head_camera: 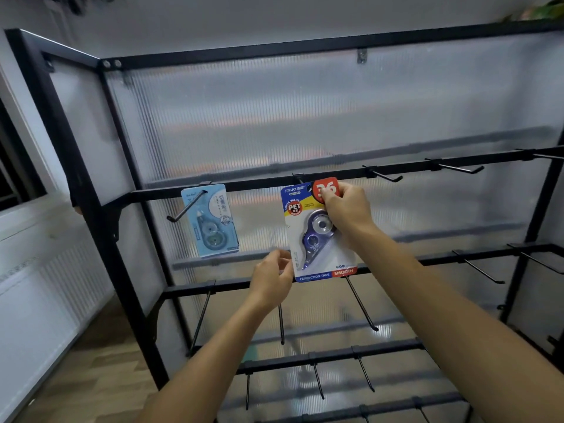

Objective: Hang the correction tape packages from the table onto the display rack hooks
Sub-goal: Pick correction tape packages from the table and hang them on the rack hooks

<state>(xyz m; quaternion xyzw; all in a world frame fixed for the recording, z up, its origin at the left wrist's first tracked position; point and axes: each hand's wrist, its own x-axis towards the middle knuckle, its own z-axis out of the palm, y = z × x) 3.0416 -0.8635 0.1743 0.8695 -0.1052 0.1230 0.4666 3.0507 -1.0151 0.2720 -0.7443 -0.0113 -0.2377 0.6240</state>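
Observation:
A blue, red and white correction tape package (308, 239) with a purple dispenser is held up against the upper rail of the black display rack (91, 190). My right hand (345, 209) pinches its top right corner by the red "36" label, at a hook base on the rail. My left hand (273, 276) pinches the package's lower left edge. A light blue correction tape package (212, 221) hangs on the hook to the left. The table is out of view.
Bare black hooks stick out along the upper rail at the right (384, 175) and from the lower rails (361, 303). A ribbed translucent panel (305, 117) backs the rack. A white radiator (45, 285) and wooden floor (100, 377) lie to the left.

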